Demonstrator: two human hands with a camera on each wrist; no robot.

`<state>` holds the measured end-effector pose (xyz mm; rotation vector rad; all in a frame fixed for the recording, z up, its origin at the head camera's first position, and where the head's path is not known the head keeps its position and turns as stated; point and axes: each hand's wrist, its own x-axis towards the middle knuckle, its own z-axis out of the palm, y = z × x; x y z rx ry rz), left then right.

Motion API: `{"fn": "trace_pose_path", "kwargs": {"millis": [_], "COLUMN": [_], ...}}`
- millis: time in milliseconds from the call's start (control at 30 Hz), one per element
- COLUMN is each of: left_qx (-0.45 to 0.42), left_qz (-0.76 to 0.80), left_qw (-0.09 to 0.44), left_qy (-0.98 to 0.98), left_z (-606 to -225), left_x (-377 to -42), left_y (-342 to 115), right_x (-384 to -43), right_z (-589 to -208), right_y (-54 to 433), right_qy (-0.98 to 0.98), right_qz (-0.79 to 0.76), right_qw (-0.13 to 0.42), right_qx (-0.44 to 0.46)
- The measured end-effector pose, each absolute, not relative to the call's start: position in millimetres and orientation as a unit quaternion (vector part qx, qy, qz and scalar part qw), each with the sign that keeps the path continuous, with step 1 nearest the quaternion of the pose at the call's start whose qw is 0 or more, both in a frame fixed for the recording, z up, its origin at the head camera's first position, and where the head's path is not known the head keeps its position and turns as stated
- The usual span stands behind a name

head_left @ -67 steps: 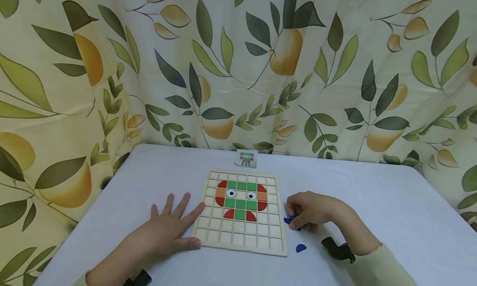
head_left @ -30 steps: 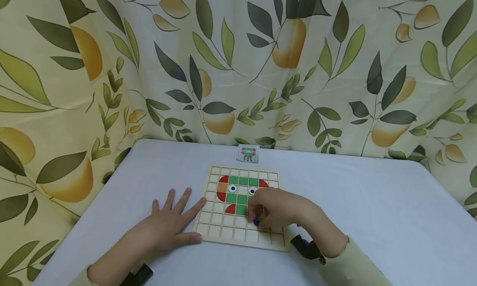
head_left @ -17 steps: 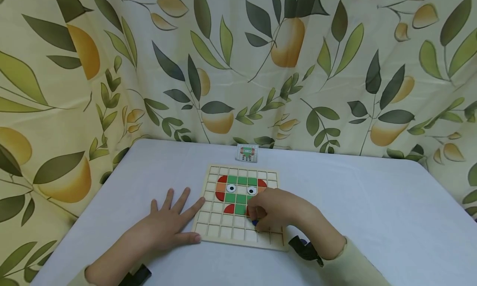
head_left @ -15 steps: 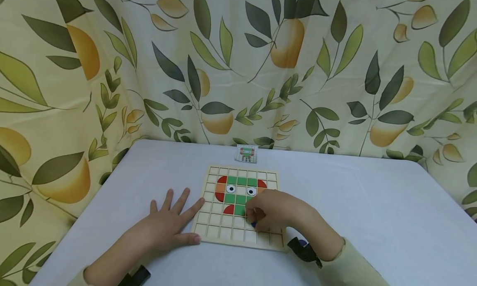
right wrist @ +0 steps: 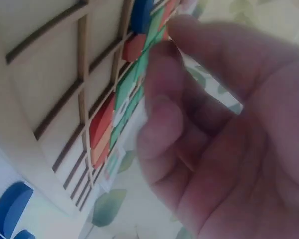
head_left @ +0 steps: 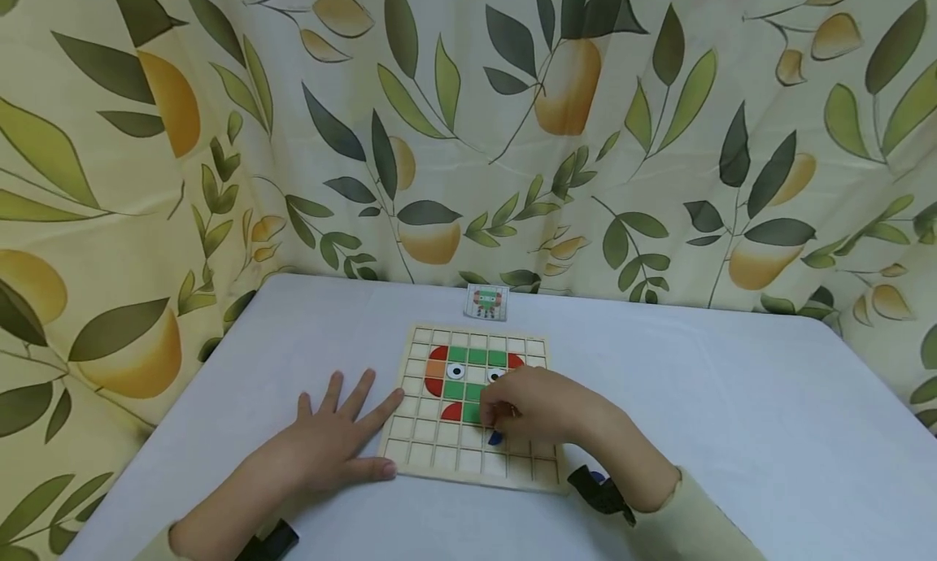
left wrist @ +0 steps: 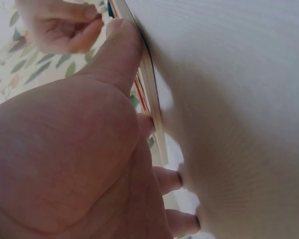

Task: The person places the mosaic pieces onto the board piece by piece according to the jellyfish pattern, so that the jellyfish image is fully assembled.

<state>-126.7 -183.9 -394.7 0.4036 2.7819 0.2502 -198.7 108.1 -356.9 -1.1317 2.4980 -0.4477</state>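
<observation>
My left hand rests with fingers spread on the cloth, its index fingertip and thumb at the left edge of a wooden grid board. Over the board's right side is my right hand, its fingers loosely curled and nothing between thumb and fingertips. Just off those fingertips a blue half-round tile lies on the board, below the green tiles. Red tiles, an orange tile and eye tiles sit in the cells. The right hand hides part of the pattern.
A small picture card with a similar figure lies behind the board. Loose blue tiles lie on the white cloth to the board's right, near the right wrist strap. A leaf-patterned curtain hangs behind.
My right hand carried a blue tile from the cloth on the right onto the board and has just let it go, the fingers lifting slightly off it. The left hand has stayed put.
</observation>
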Motion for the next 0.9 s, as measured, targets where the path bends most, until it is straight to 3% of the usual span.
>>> {"fn": "trace_pose_path", "kwargs": {"millis": [167, 900], "left_qx": [0.134, 0.136], "left_qz": [0.089, 0.094], "left_qw": [0.166, 0.163], "left_qy": [0.973, 0.973], "left_z": [-396.9, -394.2], "left_x": [-125.9, -125.8], "left_y": [-183.6, -183.1], "right_x": [-195.7, -195.3], "right_z": [-359.5, -364.9], "right_y": [108.2, 103.8], "right_qy": [0.875, 0.884], "right_qz": [-0.171, -0.154], "right_qw": [0.223, 0.197], "right_qx": [-0.395, -0.396]}}
